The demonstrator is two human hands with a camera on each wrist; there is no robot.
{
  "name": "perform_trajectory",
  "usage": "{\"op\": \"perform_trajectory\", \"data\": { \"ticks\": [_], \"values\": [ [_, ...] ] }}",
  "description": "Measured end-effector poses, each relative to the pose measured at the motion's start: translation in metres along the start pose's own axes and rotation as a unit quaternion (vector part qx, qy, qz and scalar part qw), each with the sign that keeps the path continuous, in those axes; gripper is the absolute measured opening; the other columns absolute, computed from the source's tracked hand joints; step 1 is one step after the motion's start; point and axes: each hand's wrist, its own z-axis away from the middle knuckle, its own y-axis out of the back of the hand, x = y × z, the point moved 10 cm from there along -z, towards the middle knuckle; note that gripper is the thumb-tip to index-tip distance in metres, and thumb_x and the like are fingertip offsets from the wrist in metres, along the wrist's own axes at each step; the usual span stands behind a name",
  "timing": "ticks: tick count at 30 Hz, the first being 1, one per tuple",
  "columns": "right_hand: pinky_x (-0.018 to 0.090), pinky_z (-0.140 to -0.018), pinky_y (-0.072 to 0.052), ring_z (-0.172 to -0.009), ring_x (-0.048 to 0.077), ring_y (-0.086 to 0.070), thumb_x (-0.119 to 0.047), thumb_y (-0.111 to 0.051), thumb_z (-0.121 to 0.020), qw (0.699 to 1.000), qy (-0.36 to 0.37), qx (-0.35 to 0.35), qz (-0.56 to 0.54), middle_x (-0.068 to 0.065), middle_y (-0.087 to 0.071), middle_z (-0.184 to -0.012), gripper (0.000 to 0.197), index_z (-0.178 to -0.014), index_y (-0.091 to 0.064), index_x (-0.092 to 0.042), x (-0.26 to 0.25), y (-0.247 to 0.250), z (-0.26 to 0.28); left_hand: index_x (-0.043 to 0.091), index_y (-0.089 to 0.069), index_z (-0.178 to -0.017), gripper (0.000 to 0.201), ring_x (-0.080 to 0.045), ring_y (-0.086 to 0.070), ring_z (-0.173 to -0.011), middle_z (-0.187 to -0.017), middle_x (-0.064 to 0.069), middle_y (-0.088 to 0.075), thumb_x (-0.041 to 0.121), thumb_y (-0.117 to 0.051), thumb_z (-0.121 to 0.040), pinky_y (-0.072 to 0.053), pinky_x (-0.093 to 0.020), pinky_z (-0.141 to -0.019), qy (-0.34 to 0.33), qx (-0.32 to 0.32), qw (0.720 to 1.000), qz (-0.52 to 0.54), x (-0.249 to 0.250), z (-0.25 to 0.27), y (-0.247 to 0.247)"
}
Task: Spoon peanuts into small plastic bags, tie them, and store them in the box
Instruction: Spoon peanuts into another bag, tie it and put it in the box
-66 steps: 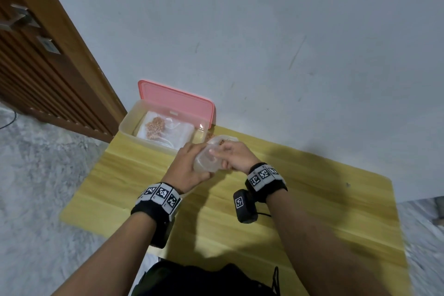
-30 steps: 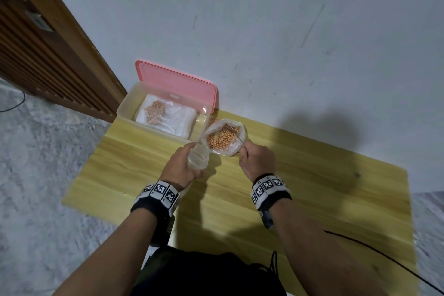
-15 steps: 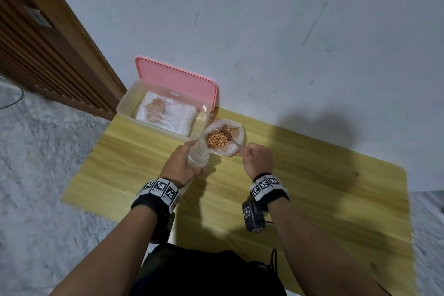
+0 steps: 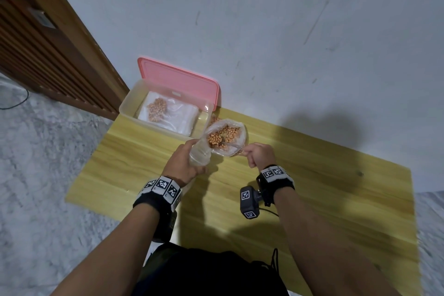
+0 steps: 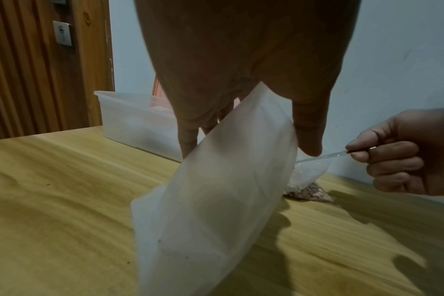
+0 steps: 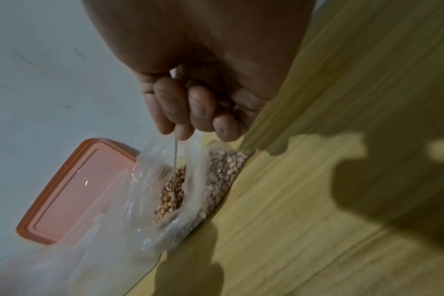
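Note:
My left hand (image 4: 189, 163) holds a small empty plastic bag (image 4: 200, 154) upright; in the left wrist view the bag (image 5: 216, 200) hangs from fingers and thumb above the table. My right hand (image 4: 254, 154) pinches the handle of a clear plastic spoon (image 5: 325, 157), whose bowl is buried in the open bag of peanuts (image 4: 224, 137) just right of the small bag. From the right wrist, the spoon (image 6: 175, 160) runs down into the peanuts (image 6: 174, 190). The clear box (image 4: 127, 106) stands behind, with one filled peanut bag (image 4: 157, 106) inside.
The box's pink lid (image 4: 180, 80) leans upright against the grey wall behind it. The yellow wooden table (image 4: 324, 187) stretches to the right and toward me. A brown slatted door (image 4: 36, 50) is at the left, grey floor below it.
My right hand left the small bag, moved right to the peanut bag and put the spoon into the peanuts. The left hand kept hold of the small bag.

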Motion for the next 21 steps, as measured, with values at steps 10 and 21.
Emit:
{"op": "perform_trajectory", "data": {
  "ticks": [10, 21],
  "values": [
    [0.022, -0.043, -0.032, -0.031, 0.018, -0.031, -0.004, -0.057, -0.076, 1.0, 0.003, 0.002, -0.029, 0.003, -0.038, -0.03, 0.035, -0.042, -0.055, -0.01, -0.003, 0.029, -0.005, 0.015, -0.043, -0.142, 0.09, -0.017, -0.05, -0.116, -0.13, 0.0, -0.054, 0.005, -0.088, -0.064, -0.041, -0.036, -0.102, -0.002, -0.004, 0.999, 0.035, 0.016, 0.003, 0.0],
    [0.021, -0.041, -0.024, -0.027, 0.015, -0.023, -0.001, -0.057, -0.078, 0.999, 0.01, -0.023, -0.041, 0.002, -0.03, -0.028, 0.033, -0.046, -0.053, -0.003, -0.064, 0.054, 0.008, 0.016, -0.038, -0.145, 0.095, -0.016, -0.044, -0.118, -0.136, -0.006, -0.048, 0.007, -0.088, -0.065, -0.036, -0.036, -0.105, -0.004, -0.014, 0.999, 0.034, 0.024, 0.001, 0.001]
  ]
}}
